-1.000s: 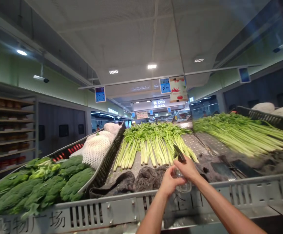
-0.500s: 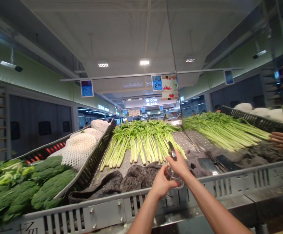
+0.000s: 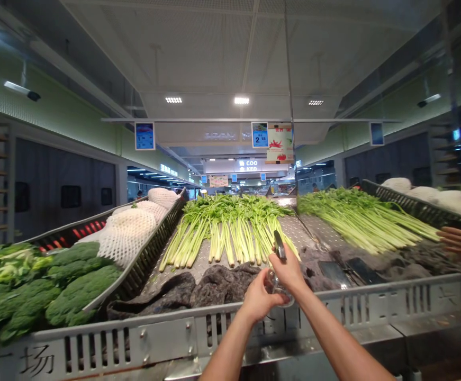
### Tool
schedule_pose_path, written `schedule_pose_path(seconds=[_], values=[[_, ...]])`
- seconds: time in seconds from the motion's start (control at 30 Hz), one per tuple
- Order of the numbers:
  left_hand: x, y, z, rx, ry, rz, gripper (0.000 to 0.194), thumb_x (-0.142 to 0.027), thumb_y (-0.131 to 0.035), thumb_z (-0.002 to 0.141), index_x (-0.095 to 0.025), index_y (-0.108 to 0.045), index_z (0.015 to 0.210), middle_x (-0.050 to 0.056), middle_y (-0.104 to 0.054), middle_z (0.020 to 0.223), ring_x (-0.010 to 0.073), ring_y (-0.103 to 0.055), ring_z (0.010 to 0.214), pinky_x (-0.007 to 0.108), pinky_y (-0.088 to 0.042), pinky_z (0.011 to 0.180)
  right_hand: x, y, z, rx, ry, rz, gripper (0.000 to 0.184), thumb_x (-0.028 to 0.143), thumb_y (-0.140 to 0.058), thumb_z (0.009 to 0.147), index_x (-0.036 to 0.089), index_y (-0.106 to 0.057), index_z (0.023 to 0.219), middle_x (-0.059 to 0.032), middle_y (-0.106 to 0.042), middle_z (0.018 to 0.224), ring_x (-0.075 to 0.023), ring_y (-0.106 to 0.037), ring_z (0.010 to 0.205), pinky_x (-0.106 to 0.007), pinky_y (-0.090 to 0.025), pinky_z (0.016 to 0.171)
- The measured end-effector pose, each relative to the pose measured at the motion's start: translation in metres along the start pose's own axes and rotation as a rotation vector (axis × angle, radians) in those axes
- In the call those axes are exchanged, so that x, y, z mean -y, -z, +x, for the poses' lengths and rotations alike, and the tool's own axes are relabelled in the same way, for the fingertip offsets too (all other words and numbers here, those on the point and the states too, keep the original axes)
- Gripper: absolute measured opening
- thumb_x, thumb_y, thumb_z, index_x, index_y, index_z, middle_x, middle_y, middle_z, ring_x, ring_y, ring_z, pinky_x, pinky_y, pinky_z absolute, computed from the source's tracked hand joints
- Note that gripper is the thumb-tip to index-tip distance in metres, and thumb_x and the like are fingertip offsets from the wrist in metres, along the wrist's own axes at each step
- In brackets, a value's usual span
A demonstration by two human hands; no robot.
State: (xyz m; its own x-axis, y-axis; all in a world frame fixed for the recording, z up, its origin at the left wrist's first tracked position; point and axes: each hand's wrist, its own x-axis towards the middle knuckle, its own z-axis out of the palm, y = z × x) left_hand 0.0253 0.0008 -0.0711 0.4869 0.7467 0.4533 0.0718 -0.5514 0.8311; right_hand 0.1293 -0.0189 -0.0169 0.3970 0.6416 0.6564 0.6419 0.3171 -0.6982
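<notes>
My left hand (image 3: 259, 297) is curled around a clear, shiny round object (image 3: 281, 297), possibly a roll of clear tape. Its exact kind I cannot make out. Just above and to the right, my right hand (image 3: 288, 271) is closed on a small dark-handled tool (image 3: 279, 245) with a shiny part; the blade or end is hidden by the fingers. Both hands are close together over the grey front rail (image 3: 166, 338) of the stand. Beyond them, celery (image 3: 222, 233) lies in a row on a dimpled metal shelf, leaves toward the back.
Dark grey cloth (image 3: 226, 286) lies along the rail. Broccoli (image 3: 75, 296) and white net-wrapped produce (image 3: 129, 230) are at left, beside a black crate wall (image 3: 159, 233). A mirror panel (image 3: 373, 159) stands at right, reflecting celery. A dark flat phone-like object (image 3: 335, 272) rests near it.
The view has shifted slightly. Both hands keep their grips, close together, with the dark-handled tool still pointing up.
</notes>
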Motion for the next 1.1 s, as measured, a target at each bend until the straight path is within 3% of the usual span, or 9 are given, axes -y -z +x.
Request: schedule_pose_path(seconds=[0.43, 0.77, 1.1], values=[[-0.0002, 0.0006, -0.0004, -0.029, 0.031, 0.038, 0.076, -0.028, -0.071, 0.044, -0.019, -0.042, 0.114, 0.003, -0.056, 0.093, 0.0158, -0.049, 0.080, 0.025, -0.038, 0.071, 0.0016, 0.0014, -0.0026, -0.045, -0.036, -0.012, 0.031, 0.033, -0.039, 0.063, 0.016, -0.052, 0.085, -0.0034, -0.057, 0.070, -0.0161, -0.052, 0.065, -0.025, -0.038, 0.060], [-0.0041, 0.0002, -0.0026, -0.020, 0.030, 0.030, 0.072, -0.028, -0.072, 0.043, -0.019, -0.045, 0.109, 0.001, -0.057, 0.088, 0.0143, -0.049, 0.075, 0.024, -0.038, 0.068, 0.0034, 0.0017, -0.0057, -0.049, 0.004, -0.009, 0.035, 0.029, -0.040, 0.062, 0.016, -0.054, 0.091, -0.0036, -0.058, 0.073, -0.0161, -0.052, 0.066, -0.025, -0.039, 0.059], [-0.0040, -0.0015, -0.0049, -0.042, 0.040, 0.050, 0.069, -0.026, -0.072, 0.042, -0.020, -0.048, 0.107, 0.002, -0.058, 0.094, 0.0174, -0.051, 0.082, 0.026, -0.038, 0.075, 0.0031, 0.0035, -0.0082, -0.052, 0.030, 0.005, 0.036, 0.031, -0.039, 0.062, 0.015, -0.054, 0.090, -0.0044, -0.059, 0.075, -0.0169, -0.052, 0.069, -0.026, -0.039, 0.062]])
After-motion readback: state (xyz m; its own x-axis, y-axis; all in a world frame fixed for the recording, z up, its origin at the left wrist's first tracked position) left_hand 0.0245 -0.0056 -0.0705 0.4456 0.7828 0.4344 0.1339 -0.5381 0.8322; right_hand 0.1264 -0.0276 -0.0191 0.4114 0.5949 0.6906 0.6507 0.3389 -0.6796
